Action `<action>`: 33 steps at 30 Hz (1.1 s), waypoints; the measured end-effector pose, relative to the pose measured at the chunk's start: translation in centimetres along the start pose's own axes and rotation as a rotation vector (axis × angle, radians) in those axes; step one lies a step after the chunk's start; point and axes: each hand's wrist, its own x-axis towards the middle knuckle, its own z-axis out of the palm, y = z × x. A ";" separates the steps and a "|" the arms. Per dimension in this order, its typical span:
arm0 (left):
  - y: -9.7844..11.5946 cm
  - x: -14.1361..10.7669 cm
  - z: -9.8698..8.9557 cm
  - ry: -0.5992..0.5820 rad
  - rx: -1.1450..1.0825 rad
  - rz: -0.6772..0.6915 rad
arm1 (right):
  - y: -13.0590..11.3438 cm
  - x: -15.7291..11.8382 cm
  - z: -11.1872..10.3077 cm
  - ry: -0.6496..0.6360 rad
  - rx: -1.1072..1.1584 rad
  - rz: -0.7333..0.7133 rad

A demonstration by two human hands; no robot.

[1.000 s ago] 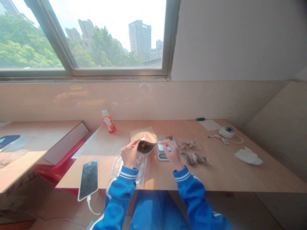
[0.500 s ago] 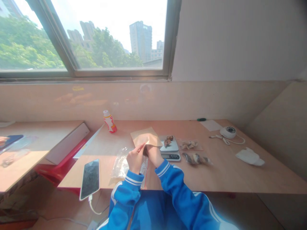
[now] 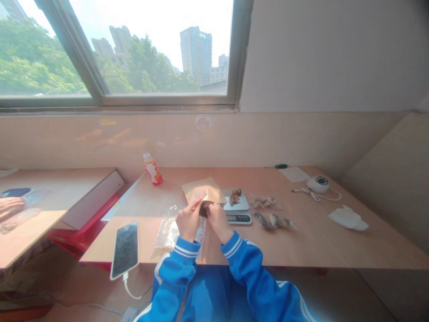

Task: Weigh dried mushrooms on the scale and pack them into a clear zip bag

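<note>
A brown kraft paper bag (image 3: 203, 190) is tilted up before me, its dark mouth facing me. My left hand (image 3: 188, 222) is closed, pinching the left side of the mouth. My right hand (image 3: 217, 220) has its fingers curled at the right side of the mouth, gripping the edge; its fingertips are partly hidden. Just right of the bag stands a white kitchen scale (image 3: 238, 218) bearing a few brown dried pieces (image 3: 235, 197), perhaps mushrooms. Under my left hand lies a see-through plastic bag (image 3: 166, 230).
Two small plastic packs, one of pale pieces (image 3: 263, 202) and one of darker pieces (image 3: 274, 222), lie right of the scale. A phone (image 3: 124, 250) with its cable overhangs the front edge. A bottle (image 3: 153, 170), a small white fan (image 3: 317, 184) and a co-worker's hand (image 3: 11, 204) are farther out.
My right hand has drawn back from inside the paper bag to its mouth, so its fingers show. The left hand keeps its pinch. At far left, the co-worker's hand has moved nearer.
</note>
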 end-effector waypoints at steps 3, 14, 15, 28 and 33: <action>0.1 -0.1 -0.1 0.004 0.010 -0.007 | -0.2 -0.5 0.0 0.051 -0.004 -0.019; 0.1 0.0 0.1 0.011 0.027 0.015 | 0.2 -0.9 -1.3 0.085 0.239 -0.032; 0.1 0.0 0.1 0.009 0.027 0.013 | 0.2 -0.8 -1.6 0.074 0.250 -0.034; -0.1 1.0 -1.0 0.043 -0.034 -0.020 | 3.7 -2.9 -8.6 0.068 0.651 0.105; -0.2 1.2 -1.0 0.049 -0.048 -0.026 | 9.8 -2.8 -9.3 0.314 0.637 0.214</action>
